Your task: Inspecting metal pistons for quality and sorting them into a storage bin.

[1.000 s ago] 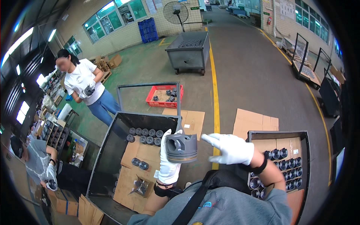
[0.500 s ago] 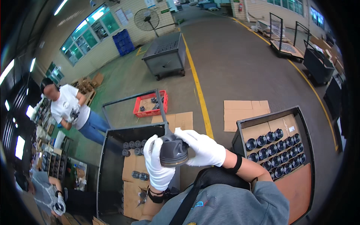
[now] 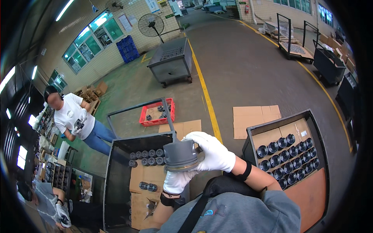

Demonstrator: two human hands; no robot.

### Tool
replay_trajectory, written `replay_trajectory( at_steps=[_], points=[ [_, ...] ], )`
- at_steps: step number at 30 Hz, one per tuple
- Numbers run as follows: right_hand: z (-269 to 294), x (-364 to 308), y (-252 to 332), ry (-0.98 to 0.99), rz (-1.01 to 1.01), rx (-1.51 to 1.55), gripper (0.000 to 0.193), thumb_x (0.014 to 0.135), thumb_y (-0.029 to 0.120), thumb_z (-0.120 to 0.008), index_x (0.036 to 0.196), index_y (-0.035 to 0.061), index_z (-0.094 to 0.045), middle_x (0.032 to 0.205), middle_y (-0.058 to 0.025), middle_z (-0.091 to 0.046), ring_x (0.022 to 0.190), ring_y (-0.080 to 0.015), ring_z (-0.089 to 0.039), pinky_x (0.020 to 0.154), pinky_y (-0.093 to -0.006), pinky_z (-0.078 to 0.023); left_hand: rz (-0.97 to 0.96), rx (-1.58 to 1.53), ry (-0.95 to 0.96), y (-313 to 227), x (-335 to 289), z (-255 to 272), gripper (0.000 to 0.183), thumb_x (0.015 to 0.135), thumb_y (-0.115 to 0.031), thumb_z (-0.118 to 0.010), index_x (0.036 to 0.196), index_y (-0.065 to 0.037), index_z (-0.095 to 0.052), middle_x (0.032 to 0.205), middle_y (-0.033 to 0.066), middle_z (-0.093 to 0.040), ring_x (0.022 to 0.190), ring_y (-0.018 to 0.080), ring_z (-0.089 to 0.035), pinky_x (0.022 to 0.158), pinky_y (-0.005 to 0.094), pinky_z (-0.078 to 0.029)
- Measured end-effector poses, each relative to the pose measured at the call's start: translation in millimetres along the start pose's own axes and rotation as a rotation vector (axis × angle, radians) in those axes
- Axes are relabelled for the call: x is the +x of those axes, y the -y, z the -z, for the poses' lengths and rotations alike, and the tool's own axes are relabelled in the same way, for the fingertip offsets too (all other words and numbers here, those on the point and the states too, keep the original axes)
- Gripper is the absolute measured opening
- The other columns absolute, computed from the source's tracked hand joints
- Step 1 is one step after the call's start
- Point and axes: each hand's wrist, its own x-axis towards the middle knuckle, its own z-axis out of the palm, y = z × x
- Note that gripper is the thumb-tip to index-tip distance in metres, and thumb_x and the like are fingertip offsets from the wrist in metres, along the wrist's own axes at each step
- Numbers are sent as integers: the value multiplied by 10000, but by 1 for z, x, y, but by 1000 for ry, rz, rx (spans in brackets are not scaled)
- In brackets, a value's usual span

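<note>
In front of my chest is a dark grey engine piston (image 3: pixel 180 154), its ringed end facing down toward me. My right hand (image 3: pixel 214 152), in a white glove, is closed around its right side, fingers over the back. My left hand (image 3: pixel 178 181), also gloved in white, is just below and behind the piston; its fingers are hidden there. Lower left, a black metal bin (image 3: pixel 108 186) lined with cardboard holds several pistons (image 3: pixel 152 157) in rows and a pair (image 3: pixel 147 186) nearer me. A torn bag-like scrap (image 3: pixel 150 207) lies there too.
At right, another bin (image 3: pixel 248 152) holds rows of pistons (image 3: pixel 286 156) and a reddish-brown board (image 3: pixel 305 200). Ahead are a red crate (image 3: pixel 157 122), a cardboard sheet (image 3: pixel 254 118) and a grey wheeled bin (image 3: pixel 171 66). At left, a person (image 3: pixel 75 116) stands holding a part; another person (image 3: pixel 48 200) is lower left.
My left hand has slid from the piston's left side to below and behind it. The piston has turned slightly and shows more of its side. My right hand stays on it.
</note>
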Motion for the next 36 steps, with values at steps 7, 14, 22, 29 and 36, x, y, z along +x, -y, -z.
replay_trajectory(
  at_steps=[7,14,22,29,36],
  points=[
    [-1,-4,7,-29,77,-89,977,629,364,-875,1398,0,-394,1271,-219,-526,1142,-375,-562,953,-399,-485,-385,508,-264,-3,5,-23,500,975,-129,-546,1441,-77,-371,1349,128,-507,1199,267,-550,1008,415,-496],
    [-20,-7,-7,-30,-18,67,864,648,168,-851,1373,30,-404,1249,-177,-513,1105,-327,-579,923,-379,-496,-553,771,-265,-18,2,-30,751,799,72,-704,1450,-55,-354,1345,116,-511,1204,217,-546,1027,381,-474],
    [-31,-3,-3,-38,-3,216,731,626,71,-825,1265,50,-469,1215,-131,-524,1038,-249,-587,882,-348,-503,-729,949,-232,-22,-9,-40,644,855,30,-654,1433,-50,-382,1326,98,-521,1174,199,-560,1007,352,-483],
    [-31,12,16,65,497,-298,524,631,118,-807,1104,86,-584,1166,-164,-585,951,-352,-612,800,-403,-525,-346,324,-132,-16,-17,20,403,996,-258,-491,1320,-18,-478,1261,145,-582,1127,262,-593,979,406,-516],
    [-45,7,28,34,356,-116,901,578,397,-904,1331,100,-510,1285,-235,-537,1116,-409,-591,917,-426,-509,-326,355,152,-50,-29,37,477,959,-349,-540,1293,-10,-499,1272,198,-574,1137,302,-603,965,449,-528]
  ],
)
